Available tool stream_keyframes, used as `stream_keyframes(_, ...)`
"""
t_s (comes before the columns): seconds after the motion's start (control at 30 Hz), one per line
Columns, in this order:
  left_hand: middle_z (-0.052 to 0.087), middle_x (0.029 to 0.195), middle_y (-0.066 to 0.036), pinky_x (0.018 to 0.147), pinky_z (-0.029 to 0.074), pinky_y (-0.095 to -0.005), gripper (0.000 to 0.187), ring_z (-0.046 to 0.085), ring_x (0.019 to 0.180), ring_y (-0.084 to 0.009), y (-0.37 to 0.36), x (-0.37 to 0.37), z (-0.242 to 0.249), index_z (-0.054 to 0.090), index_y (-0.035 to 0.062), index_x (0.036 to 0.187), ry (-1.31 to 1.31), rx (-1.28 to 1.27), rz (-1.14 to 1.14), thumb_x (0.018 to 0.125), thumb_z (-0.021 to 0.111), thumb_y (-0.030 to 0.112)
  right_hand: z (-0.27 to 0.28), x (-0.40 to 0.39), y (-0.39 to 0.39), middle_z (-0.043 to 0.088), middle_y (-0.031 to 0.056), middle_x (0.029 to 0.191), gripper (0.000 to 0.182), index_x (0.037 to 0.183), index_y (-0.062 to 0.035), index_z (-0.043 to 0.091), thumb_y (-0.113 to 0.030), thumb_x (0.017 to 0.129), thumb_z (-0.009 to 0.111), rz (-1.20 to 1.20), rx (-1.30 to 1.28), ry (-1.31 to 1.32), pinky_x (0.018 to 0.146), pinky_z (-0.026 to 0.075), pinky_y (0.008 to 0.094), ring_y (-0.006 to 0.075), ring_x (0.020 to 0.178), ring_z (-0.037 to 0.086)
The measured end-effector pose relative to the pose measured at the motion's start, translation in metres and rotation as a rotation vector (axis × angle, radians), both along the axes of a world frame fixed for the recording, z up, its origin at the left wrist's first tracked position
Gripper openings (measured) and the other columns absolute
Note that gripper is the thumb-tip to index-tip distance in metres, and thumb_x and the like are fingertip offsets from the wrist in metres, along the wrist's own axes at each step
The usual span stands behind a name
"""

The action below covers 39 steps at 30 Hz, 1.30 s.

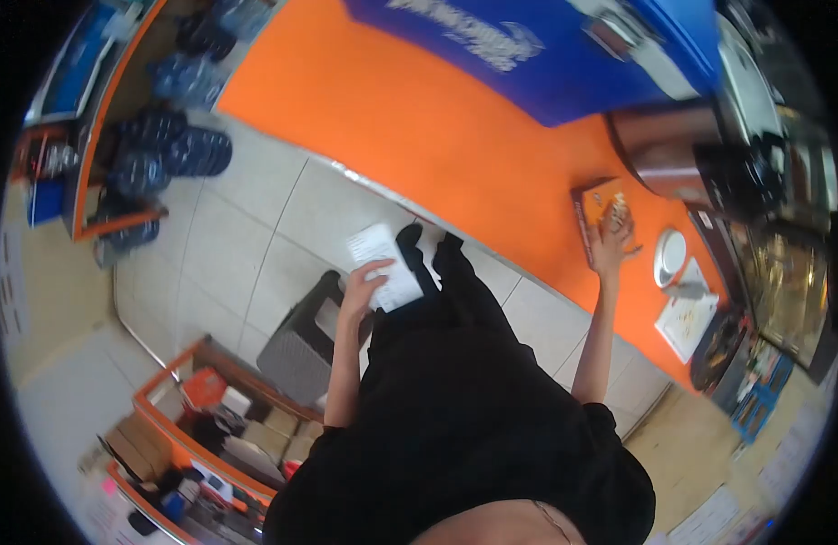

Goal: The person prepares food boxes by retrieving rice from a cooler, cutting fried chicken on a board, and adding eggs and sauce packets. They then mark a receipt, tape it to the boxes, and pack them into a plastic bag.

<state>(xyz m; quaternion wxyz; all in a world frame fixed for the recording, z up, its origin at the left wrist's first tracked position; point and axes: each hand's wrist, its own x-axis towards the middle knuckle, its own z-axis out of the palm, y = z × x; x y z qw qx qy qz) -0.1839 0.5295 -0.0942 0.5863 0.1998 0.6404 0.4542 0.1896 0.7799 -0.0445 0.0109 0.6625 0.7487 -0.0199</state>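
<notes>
My left hand (364, 289) is closed on a white sheet or pad of paper (375, 243) with faint writing, held at waist height in front of my dark trousers. Whether it is one sheet or several, I cannot tell. On the orange counter (419, 118), my right hand (610, 241) grips a small orange box (597, 198) with dark sides and light lettering. The fingers lie over the box's upper face and cover part of its print.
A blue cooler box (546, 54) stands at the counter's far side, beside a brownish metal appliance (664, 150). A white round lid-like thing (670, 257) and a white card (688, 325) lie to the right. A grey stool (301, 350) and large water bottles (187, 150) are on the left.
</notes>
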Motion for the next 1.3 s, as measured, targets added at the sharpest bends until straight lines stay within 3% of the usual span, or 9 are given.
stream_keyframes(0.07,0.058,0.107,-0.012,0.088,0.039,-0.0282,0.037,0.052,0.1,-0.019,-0.043,-0.014,-0.016,0.061,-0.0001,0.105,0.022,-0.102,0.382,0.068,0.056,-0.004,0.01,-0.038,-0.006,0.031,0.0169,0.134,0.051,0.127,-0.0152,0.041,-0.033,0.081,0.05,-0.005,0.341,-0.067,0.095,0.017,0.0584,0.0337,0.122,0.028)
stream_keyframes(0.13,0.057,0.107,-0.012,0.088,0.039,-0.0285,0.038,0.052,0.1,-0.0194,-0.09,-0.027,-0.046,0.061,0.0,0.105,0.056,-0.169,0.483,0.068,0.056,-0.004,-0.02,-0.091,-0.044,0.047,0.0154,0.12,0.039,0.114,-0.0083,0.051,-0.019,0.077,0.053,0.32,0.365,0.524,0.093,0.03,0.047,0.0338,0.113,0.041)
stream_keyframes(0.23,0.057,0.108,-0.012,0.089,0.038,-0.0297,0.04,0.052,0.1,-0.0205,-0.145,-0.036,-0.067,0.06,0.0,0.107,0.108,-0.289,0.56,0.068,0.055,-0.006,-0.054,-0.196,-0.116,0.055,0.0092,0.101,0.027,0.092,-0.0067,0.057,-0.009,0.066,0.063,0.973,-0.335,0.536,0.083,0.04,0.0424,0.0278,0.096,0.052)
stream_keyframes(0.37,0.058,0.109,-0.009,0.091,0.038,-0.0303,0.04,0.052,0.102,-0.0186,-0.187,-0.04,-0.038,0.06,0.0031,0.108,0.295,-0.347,0.44,0.069,0.053,-0.004,-0.207,-0.266,-0.133,0.052,0.0113,0.11,0.042,0.11,-0.0074,0.052,-0.016,0.071,0.063,0.748,-0.389,0.306,0.092,0.035,0.0415,0.0267,0.113,0.043)
stream_keyframes(0.6,0.064,0.097,-0.013,0.085,0.04,-0.0294,0.036,0.057,0.094,-0.0211,-0.272,-0.028,-0.035,0.063,0.0057,0.104,0.404,-0.651,0.313,0.069,0.053,0.004,-0.388,-0.272,-0.116,0.057,0.0186,0.095,0.039,0.109,-0.002,0.052,-0.017,0.074,0.06,0.587,-0.255,0.296,0.073,0.048,0.0425,0.0346,0.086,0.058)
stream_keyframes(0.83,0.061,0.102,-0.017,0.089,0.039,-0.0333,0.033,0.055,0.102,-0.028,-0.256,-0.051,-0.054,0.062,0.0115,0.104,0.483,-0.499,0.14,0.072,0.054,0.007,-0.365,-0.292,-0.098,0.06,0.0192,0.079,0.024,0.094,0.0026,0.056,-0.012,0.074,0.058,0.464,0.131,0.646,0.062,0.047,0.0447,0.0368,0.074,0.059)
stream_keyframes(0.97,0.055,0.111,-0.021,0.089,0.04,-0.033,0.043,0.053,0.104,-0.0284,-0.218,-0.079,-0.057,0.049,0.0042,0.119,0.39,-0.554,-0.012,0.081,0.055,0.023,-0.283,-0.281,-0.134,0.058,0.0211,0.077,0.027,0.091,0.0036,0.056,-0.014,0.071,0.059,0.523,-0.274,0.417,0.072,0.044,0.0462,0.0383,0.075,0.057)
stream_keyframes(1.07,0.045,0.122,-0.022,0.091,0.037,-0.033,0.074,0.048,0.109,-0.0272,-0.157,-0.081,-0.044,0.032,-0.0071,0.127,0.166,-0.538,0.06,0.08,0.058,0.043,-0.18,-0.273,-0.205,0.056,0.0185,0.081,0.018,0.082,0.0008,0.055,-0.015,0.074,0.06,0.304,-0.726,0.755,0.073,0.042,0.0431,0.0328,0.08,0.055)
stream_keyframes(1.3,0.05,0.103,-0.012,0.08,0.042,-0.0288,0.048,0.049,0.096,-0.0176,-0.02,-0.08,0.034,0.04,-0.0033,0.111,0.067,0.276,0.142,0.078,0.066,0.019,-0.017,-0.314,-0.26,0.05,0.0114,0.104,0.028,0.097,-0.011,0.059,-0.014,0.07,0.067,0.564,-0.052,1.077,0.08,0.037,0.0437,0.0323,0.097,0.048)
